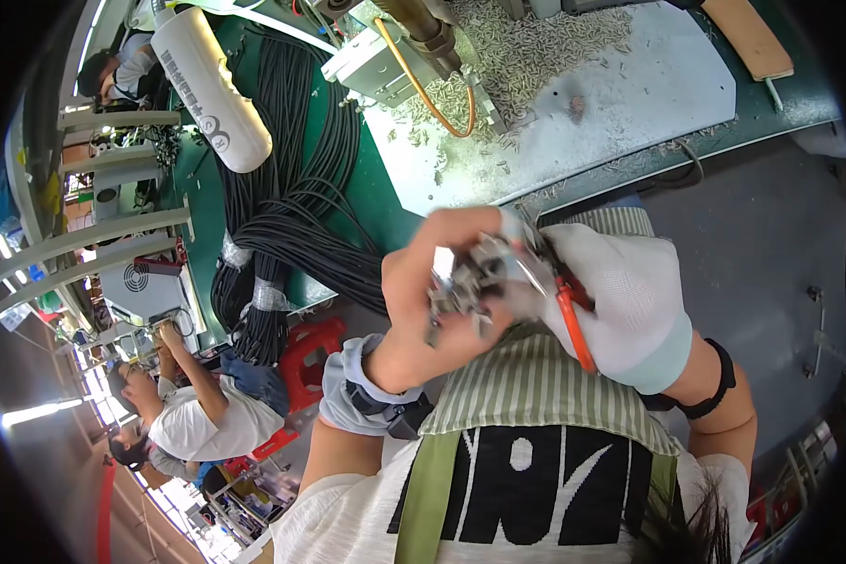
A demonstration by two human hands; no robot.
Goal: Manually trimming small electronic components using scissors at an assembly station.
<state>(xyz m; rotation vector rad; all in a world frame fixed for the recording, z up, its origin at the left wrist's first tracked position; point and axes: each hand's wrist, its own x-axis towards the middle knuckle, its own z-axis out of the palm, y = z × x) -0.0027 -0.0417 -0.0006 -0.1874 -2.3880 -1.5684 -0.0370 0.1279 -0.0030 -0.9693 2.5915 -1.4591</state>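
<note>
My bare left hand [414,296] is closed round a bunch of small silvery metal parts [467,282], smeared by motion, so their exact kind is unclear. Against them, my right hand [625,296], in a white knitted glove, grips red-handled pliers [571,324]. The jaws reach toward the metal parts; whether they touch is blurred. Both hands are held in front of my striped apron [545,385], just off the bench edge.
Beyond the hands, metal scraps [573,33] litter a white board [667,85] beneath a machine's spindle [428,33]. Black cables [282,202] lie bundled on the green bench at left, beside a white cylinder [211,89]. Co-workers [202,414] sit left near a red stool [310,357].
</note>
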